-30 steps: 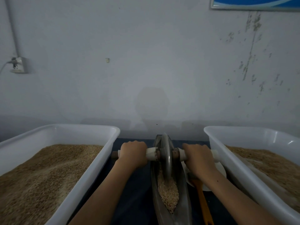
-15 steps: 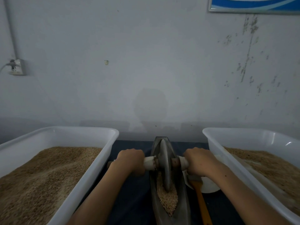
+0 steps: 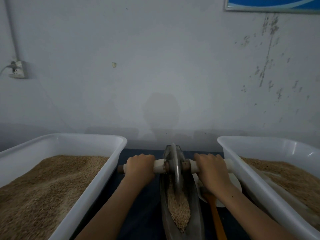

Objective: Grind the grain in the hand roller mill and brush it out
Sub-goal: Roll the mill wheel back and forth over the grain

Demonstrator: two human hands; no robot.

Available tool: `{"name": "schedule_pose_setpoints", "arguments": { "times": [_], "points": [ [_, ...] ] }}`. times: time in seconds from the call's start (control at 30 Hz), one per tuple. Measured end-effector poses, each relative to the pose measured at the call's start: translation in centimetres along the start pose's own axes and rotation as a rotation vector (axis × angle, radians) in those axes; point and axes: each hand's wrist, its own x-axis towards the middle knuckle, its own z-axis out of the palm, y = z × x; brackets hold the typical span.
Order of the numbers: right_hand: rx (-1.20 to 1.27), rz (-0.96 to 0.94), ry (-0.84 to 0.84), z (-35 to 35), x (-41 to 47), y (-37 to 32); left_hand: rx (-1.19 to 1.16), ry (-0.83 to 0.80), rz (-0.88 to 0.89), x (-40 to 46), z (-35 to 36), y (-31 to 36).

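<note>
Two white tubs of grain, one roller mill, two hands, one orange-handled brush, one white dish, one wall socket.

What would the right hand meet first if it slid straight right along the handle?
Probably the near wall of the right tub: the right hand grips the handle, whose end appears almost against it, though depth is unclear.

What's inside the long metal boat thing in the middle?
The trough holds a pile of grain, with the wheel standing in it at the far end. Whatever lies beneath the grain and wheel is covered.
</note>
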Motion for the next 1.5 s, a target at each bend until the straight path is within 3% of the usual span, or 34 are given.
{"name": "schedule_pose_setpoints", "arguments": {
  "times": [0.13, 0.3, 0.43, 0.57, 0.83, 1.0, 1.3, 1.5],
  "points": [
    [-0.054, -0.024, -0.053, -0.6, 0.2, -0.1, -0.012, -0.07, 0.015, 0.2, 0.1, -0.5],
    [-0.07, -0.034, -0.365, -2.3, 0.7, 0.1, -0.026, -0.275, 0.061, 0.3, -0.6, -0.8],
    [-0.061, -0.051, -0.486, -2.8, 0.6, 0.5, -0.023, -0.357, 0.067, 0.2, -1.0, -0.7],
    [-0.079, -0.021, -0.429, -2.4, 0.7, 0.3, -0.029, -0.3, 0.061, 0.1, -1.0, -0.6],
    [-0.025, 0.015, -0.06, -0.1, 0.1, 0.1, 0.002, -0.064, 0.022, 0.1, -0.3, 0.0],
    [-0.034, 0.002, -0.136, -0.7, 0.2, 0.0, 0.003, -0.123, 0.04, 0.2, -0.3, -0.4],
    [-0.077, -0.037, -0.501, -2.8, 0.8, 0.2, -0.089, -0.436, 0.063, 0.4, -0.7, -1.1],
    [-0.073, 0.008, -0.358, -2.3, 0.5, -0.2, -0.034, -0.265, 0.058, 0.4, -0.5, -0.8]
  ]
}}
